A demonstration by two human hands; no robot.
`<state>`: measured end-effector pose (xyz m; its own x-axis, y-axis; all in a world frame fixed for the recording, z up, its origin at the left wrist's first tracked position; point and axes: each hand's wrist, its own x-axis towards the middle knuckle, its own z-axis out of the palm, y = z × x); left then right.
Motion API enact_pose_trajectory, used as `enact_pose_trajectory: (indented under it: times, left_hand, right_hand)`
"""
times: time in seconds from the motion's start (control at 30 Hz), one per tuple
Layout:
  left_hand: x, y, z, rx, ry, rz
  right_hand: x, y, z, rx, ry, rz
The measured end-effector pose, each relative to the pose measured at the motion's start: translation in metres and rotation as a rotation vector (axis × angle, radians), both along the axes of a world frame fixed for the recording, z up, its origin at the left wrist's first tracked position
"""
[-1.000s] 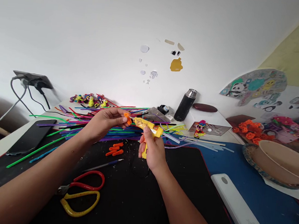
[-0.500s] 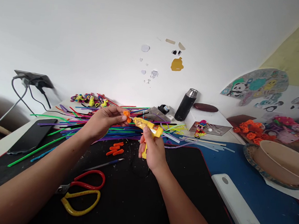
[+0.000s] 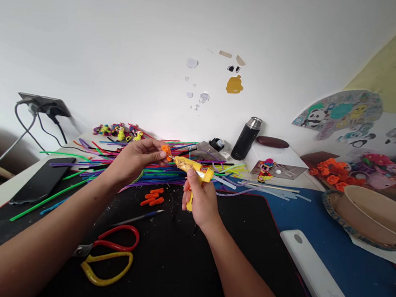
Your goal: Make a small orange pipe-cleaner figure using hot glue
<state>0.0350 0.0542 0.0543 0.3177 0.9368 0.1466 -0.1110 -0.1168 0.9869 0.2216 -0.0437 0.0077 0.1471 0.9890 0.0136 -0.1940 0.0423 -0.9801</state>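
Left hand (image 3: 134,158) fingers pinch a small orange piece (image 3: 166,150) against the nozzle of the yellow glue gun (image 3: 193,172), gripped by the right hand (image 3: 203,200) above the bench (image 3: 172,267)

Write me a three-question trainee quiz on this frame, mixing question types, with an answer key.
1. True or false: the right hand grips a yellow glue gun by its handle.
2. What does the left hand pinch at the gun's nozzle?
A. a small orange piece
B. a green straw
C. a coin
3. Fill in: the scissors with one red and one yellow handle lie on the black mat, nearer the ___ forearm.

Key
1. True.
2. A.
3. left.
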Motion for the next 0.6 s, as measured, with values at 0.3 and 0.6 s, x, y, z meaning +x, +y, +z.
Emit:
enact_pose_trajectory:
  times: [0.3, 0.6]
  left_hand:
    - [0.0005, -0.0015, 0.0029, 0.013, 0.011, 0.013]
    - [-0.0006, 0.0008, 0.0035, 0.043, -0.004, 0.01]
  right_hand:
    - [0.0008, 0.0001, -0.0004, -0.004, -0.005, -0.01]
    - [0.0008, 0.0005, 0.0015, -0.017, 0.003, -0.002]
